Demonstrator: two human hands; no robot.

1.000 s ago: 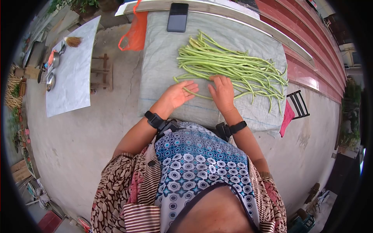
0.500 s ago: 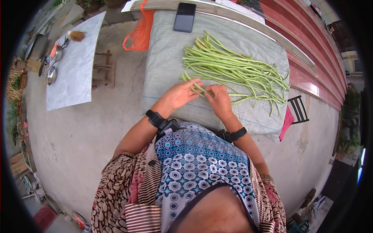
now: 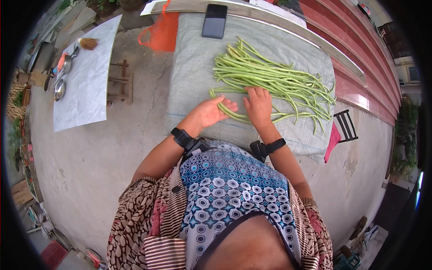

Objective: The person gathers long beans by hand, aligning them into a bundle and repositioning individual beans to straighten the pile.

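A loose pile of green long beans [image 3: 265,72] lies across a grey woven sheet [image 3: 193,67] in front of me. My left hand [image 3: 210,112] is closed around a few long beans [image 3: 229,111] set apart at the pile's near left side. Their tips bend up past my thumb, and the other ends run rightward beneath my right hand. Palm down, my right hand [image 3: 259,107] touches the near edge of the pile, thumb apart from the fingers. The fingertips partly cover the beans there, and nothing is visibly gripped in them.
A black phone [image 3: 214,20] lies at the sheet's far edge, near an orange plastic bag [image 3: 164,31]. Long boards [image 3: 288,27] border the back, with red steps [image 3: 355,58] behind. To the left stands a pale table [image 3: 87,85] holding a brush [image 3: 88,43] and metal bowls.
My right hand has moved up and slightly right, off the beans near my left hand to the pile's edge. My left hand has dropped slightly, still holding its beans.
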